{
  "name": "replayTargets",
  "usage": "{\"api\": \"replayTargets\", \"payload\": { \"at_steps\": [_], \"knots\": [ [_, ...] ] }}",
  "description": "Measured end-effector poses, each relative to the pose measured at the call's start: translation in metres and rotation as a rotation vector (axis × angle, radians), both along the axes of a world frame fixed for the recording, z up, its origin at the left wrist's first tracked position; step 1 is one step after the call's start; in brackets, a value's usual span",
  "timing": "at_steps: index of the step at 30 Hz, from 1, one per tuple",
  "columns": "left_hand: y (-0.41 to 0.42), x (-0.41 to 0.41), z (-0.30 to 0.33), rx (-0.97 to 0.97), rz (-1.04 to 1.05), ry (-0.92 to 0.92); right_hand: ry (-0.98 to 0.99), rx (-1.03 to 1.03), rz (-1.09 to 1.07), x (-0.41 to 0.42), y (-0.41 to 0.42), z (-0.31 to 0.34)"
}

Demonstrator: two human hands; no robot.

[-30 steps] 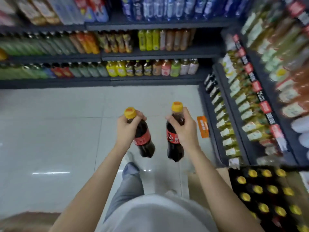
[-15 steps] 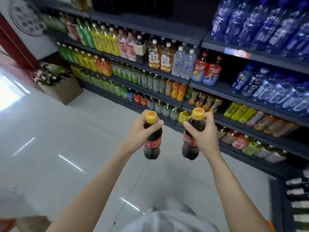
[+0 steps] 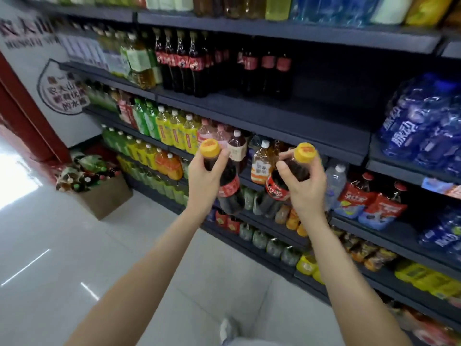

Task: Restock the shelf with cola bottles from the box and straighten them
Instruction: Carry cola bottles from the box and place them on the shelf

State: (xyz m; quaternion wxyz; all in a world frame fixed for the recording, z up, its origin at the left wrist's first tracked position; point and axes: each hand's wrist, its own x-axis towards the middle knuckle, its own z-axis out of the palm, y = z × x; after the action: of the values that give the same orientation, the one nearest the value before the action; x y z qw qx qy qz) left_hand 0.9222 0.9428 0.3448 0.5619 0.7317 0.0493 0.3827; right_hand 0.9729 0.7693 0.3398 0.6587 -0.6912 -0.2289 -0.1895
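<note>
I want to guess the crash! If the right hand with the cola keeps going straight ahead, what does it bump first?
Probably the amber tea bottle on the shelf just beyond the right hand and its cola bottle. Depth is hard to judge from this one view, so it could reach the shelf edge first.

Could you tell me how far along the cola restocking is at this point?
Done: tall cola bottles already stand on the upper shelf. In hand: the left hand and right hand each grip a yellow-capped cola bottle by the neck. Left: shelving both, filling the bare stretch, straightening.
</note>
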Motion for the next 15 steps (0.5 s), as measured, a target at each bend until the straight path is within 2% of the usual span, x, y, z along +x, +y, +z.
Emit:
{"api": "replayTargets", "payload": {
  "at_steps": [7, 15],
  "knots": [
    [0.085, 0.168, 0.048, 0.099, -0.063, -0.199, -0.107, 0.063, -0.233, 0.152, 0.081, 0.04],
    [0.143, 0.329, 0.05, 0.073, -0.204, -0.198, -0.083, -0.017, -0.337, 0.281, 0.159, 0.045]
  ]
}}
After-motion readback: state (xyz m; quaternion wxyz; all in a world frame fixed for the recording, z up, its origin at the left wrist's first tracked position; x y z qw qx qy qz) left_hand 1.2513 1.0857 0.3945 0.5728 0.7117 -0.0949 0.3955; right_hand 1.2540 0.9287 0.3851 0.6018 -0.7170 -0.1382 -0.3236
